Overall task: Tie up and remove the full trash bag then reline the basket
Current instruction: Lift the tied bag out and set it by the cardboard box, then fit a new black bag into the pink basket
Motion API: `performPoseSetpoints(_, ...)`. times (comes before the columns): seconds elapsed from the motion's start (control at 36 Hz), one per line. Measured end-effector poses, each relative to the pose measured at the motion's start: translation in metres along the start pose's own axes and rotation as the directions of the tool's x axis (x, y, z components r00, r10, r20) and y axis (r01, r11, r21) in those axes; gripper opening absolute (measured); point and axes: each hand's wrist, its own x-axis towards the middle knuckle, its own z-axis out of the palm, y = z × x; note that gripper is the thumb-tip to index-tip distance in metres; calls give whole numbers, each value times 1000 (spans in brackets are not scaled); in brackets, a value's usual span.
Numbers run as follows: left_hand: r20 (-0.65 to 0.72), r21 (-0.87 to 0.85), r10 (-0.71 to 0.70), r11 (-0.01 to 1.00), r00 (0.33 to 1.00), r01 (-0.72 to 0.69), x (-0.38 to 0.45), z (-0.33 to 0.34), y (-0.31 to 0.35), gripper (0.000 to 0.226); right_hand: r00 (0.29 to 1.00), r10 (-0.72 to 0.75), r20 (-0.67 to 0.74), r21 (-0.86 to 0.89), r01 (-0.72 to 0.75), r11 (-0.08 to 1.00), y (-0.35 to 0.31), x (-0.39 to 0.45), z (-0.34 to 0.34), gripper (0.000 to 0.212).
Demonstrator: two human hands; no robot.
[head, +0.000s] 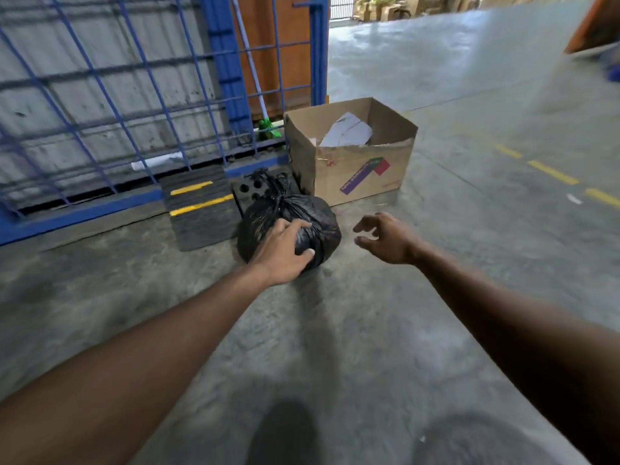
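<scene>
The trash bag [290,226], black and knotted shut at its neck, sat on the concrete floor [352,330] just in front of a perforated black block [246,191] and beside a black ramp with yellow stripes [198,206]. Its tied top stood up toward the blue wire fence [134,95] behind it. The left hand [285,251] lay spread over the near side of the bag, fingers across the top and thumb pressed to the plastic lower down, palm on the bag rather than closed round it. The right hand [385,238] hung in the air to the right of the bag, not touching it, its fingers curled loosely and parted, holding nothing. Both bare forearms reached forward from the bottom of the view.

Just behind and to the right of the bag stood an open cardboard box [355,162] with a purple and red mark on its front and pale crumpled paper [347,130] inside. A green object [266,129] with a white handle leaned behind the fence, next to the box. Yellow dashes [550,171] ran along the floor at the right.
</scene>
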Motion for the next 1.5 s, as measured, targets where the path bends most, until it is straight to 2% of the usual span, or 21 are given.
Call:
performPoseSetpoints(0.11, 46, -13, 137, 990, 989, -137, -42, 4, 45, 43, 999, 30, -27, -34, -31, 999, -5, -82, -44, 32)
performPoseSetpoints(0.22, 71, -63, 306, 951, 949, -302, -90, 22, 99, 33, 994, 80, -75, -50, -84, 995, -3, -176, -76, 28)
performPoseSetpoints(0.36, 153, -117, 530, 848, 834, -518, -149, 68, 174, 26, 973, 199, -116, -91, -210, 974, 11, -299, -111, 26)
performPoseSetpoints(0.47, 233, -242, 700, 714, 675, -657, -214, 115, 241, 23, 935, 320, -151, -125, -339, 933, 28, -399, -133, 24)
performPoseSetpoints(0.56, 322, -351, 811, 582, 488, -734, -275, 154, 287, 23, 892, 413, -186, -121, -438, 891, 45, -469, -143, 24)
performPoseSetpoints(0.64, 439, -382, 844, 486, 308, -786, -321, 187, 311, 36, 860, 471, -198, -113, -497, 860, 58, -508, -147, 23)
performPoseSetpoints(0.69, 512, -360, 828, 448, 228, -818, -349, 209, 318, 53, 834, 518, -190, -86, -540, 838, 69, -528, -145, 22)
performPoseSetpoints(0.78, 608, -283, 774, 418, 175, -863, -384, 237, 325, 78, 800, 575, -172, -40, -589, 807, 88, -556, -139, 22)
performPoseSetpoints(0.81, 633, -256, 755, 413, 171, -874, -394, 243, 329, 83, 788, 591, -172, -6, -601, 799, 96, -566, -136, 22)
performPoseSetpoints(0.86, 680, -171, 704, 424, 205, -889, -402, 245, 331, 82, 772, 607, -187, 47, -610, 791, 107, -573, -129, 22)
performPoseSetpoints(0.97, 708, -75, 673, 373, 214, -925, -418, 266, 342, 57, 693, 684, -227, 164, -665, 728, 146, -631, -100, 18)
performPoseSetpoints(1.03, 703, -81, 675, 389, 224, -918, -417, 273, 344, 46, 641, 737, -215, 250, -693, 676, 169, -663, -83, 19)
performPoseSetpoints(1.11, 674, -82, 701, 382, 232, -920, -418, 276, 338, 59, 507, 845, -173, 315, -784, 535, 200, -714, -53, 21)
performPoseSetpoints(1.17, 648, -79, 726, 363, 229, -928, -419, 281, 338, 54, 391, 912, -122, 291, -865, 409, 226, -752, -30, 22)
performPoseSetpoints(1.22, 630, -51, 738, 351, 243, -935, -418, 282, 335, 50, 236, 965, -111, 264, -930, 258, 250, -781, -6, 31)
performPoseSetpoints(1.28, 605, 1, 755, 315, 252, -949, -418, 280, 332, 55, 41, 989, -139, 281, -957, 79, 273, -805, 19, 51)
performPoseSetpoints(1.33, 596, 36, 762, 289, 253, -957, -422, 284, 337, 54, -156, 984, -91, 346, -931, -116, 297, -832, 50, 74)
performPoseSetpoints(1.39, 597, 51, 756, 297, 268, -953, -425, 285, 343, 48, -255, 967, 4, 394, -888, -236, 315, -850, 81, 94)
performPoseSetpoints(1.44, 602, 84, 745, 298, 287, -951, -428, 284, 345, 37, -262, 955, 139, 450, -843, -296, 332, -858, 104, 107)
performPoseSetpoints(1.47, 601, 92, 742, 305, 297, -948, -430, 283, 346, 33, -229, 946, 230, 484, -817, -315, 341, -861, 113, 106)
performPoseSetpoints(1.5, 603, 102, 737, 307, 304, -946, -431, 282, 346, 30, -162, 930, 331, 523, -788, -323, 345, -859, 118, 96)
